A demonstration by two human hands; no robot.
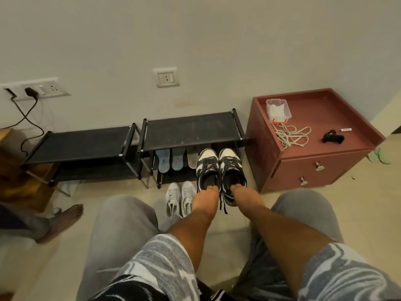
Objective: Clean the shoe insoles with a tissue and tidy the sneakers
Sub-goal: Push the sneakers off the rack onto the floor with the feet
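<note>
Here, the hands (206, 197) (244, 195) each grip one black-and-white sneaker (208, 168) (231, 166), near two white sneakers (173, 196) (188, 194) and three insoles (163, 159) (178, 158) (192, 157).

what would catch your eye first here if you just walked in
The pair of black and white sneakers stands out first, held at the centre, the left hand gripping one heel and the right hand the other. To their left, pale insoles stand inside a black shoe rack, with white sneakers on the floor in front. At the right sits a red cabinet with a tangled cord on top.
</note>
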